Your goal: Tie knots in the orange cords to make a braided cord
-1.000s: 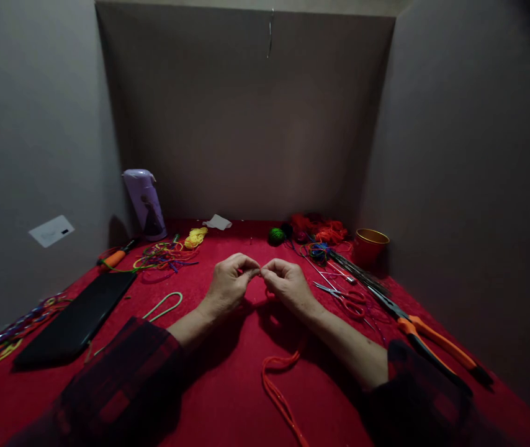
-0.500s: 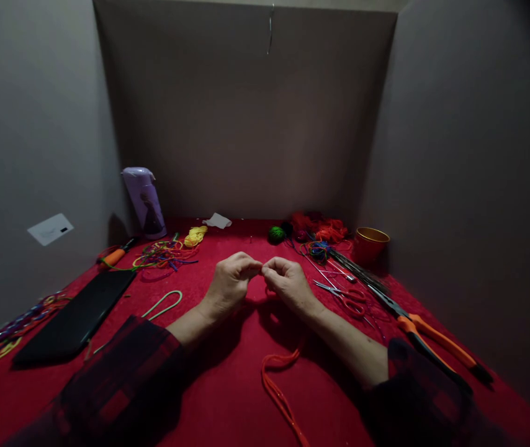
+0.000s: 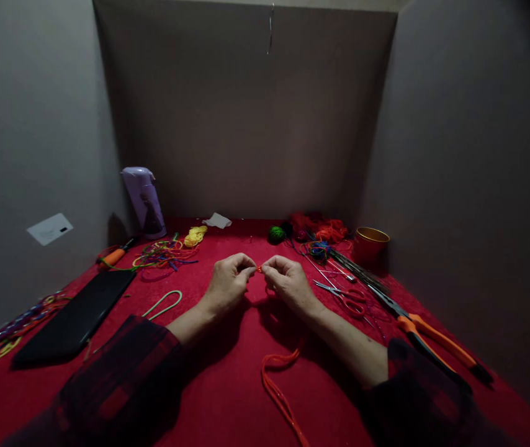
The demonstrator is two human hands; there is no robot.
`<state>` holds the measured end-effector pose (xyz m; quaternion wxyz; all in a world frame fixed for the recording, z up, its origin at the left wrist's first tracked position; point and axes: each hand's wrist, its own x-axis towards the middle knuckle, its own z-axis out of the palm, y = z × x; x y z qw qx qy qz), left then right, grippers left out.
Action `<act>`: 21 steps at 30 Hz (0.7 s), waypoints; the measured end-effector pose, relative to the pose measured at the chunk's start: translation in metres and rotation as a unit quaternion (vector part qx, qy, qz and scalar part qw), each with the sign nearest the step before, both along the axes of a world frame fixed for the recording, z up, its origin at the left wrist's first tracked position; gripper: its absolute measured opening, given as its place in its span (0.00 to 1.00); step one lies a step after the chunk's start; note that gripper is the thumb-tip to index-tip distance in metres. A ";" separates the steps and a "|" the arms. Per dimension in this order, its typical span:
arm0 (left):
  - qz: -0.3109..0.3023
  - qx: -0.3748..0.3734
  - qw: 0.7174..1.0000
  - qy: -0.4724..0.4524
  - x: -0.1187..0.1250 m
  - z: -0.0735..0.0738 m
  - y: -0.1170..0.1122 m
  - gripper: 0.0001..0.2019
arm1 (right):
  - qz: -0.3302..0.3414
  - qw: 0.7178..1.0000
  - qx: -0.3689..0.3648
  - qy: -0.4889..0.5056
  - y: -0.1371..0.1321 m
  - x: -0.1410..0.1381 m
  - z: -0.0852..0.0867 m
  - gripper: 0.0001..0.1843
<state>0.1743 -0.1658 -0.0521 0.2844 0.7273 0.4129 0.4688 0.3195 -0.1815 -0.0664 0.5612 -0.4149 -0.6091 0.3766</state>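
Walls (image 3: 246, 124), gray and dim, stand around the far side and both flanks of a red cloth (image 3: 218, 403). Dark plaid sleeves (image 3: 120, 372) reach in from the near left and near right. Past the cuffs, the left hand (image 3: 231, 282) and the right hand (image 3: 289, 282) meet near the middle of the cloth, a small gap between them. Each has its thumb and forefinger pinched narrow on one tiny orange-red strand (image 3: 259, 269), which shows between the fingertips.

A flat black slab (image 3: 74, 320) lies at the left. Long-nosed pliers (image 3: 406, 323) with orange and black handles lie at the right, their tips pointing away. On the far left a purple bottle (image 3: 144, 202) leans slightly; on the far right stands a red cup (image 3: 370, 248) with a gold rim. Braided cords (image 3: 13, 335) spread at the near left edge. A doubled orange cord (image 3: 273, 391) runs from under the right forearm toward the near edge; whether it joins the strand, I cannot tell.

Red yarn (image 3: 330, 231) is heaped at the far right, left of the cup. Red-handled scissors (image 3: 339, 292) lie right of the right hand. A multicolored tangle of thread (image 3: 162, 253) lies below the bottle. Smaller are a white card (image 3: 49, 229) on the left wall, a yellow skein (image 3: 195, 236) and a green ball (image 3: 275, 234) of yarn beyond the hands.
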 end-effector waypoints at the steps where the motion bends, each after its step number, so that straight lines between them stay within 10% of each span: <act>1: -0.003 -0.010 1.000 -0.007 0.000 0.000 0.000 0.03 | 0.001 1.000 -0.001 0.002 0.000 0.000 0.000 0.07; 21: -0.041 -0.110 0.985 -0.123 0.002 0.004 0.001 0.05 | -0.012 1.000 -0.017 0.016 0.001 0.000 -0.001 0.09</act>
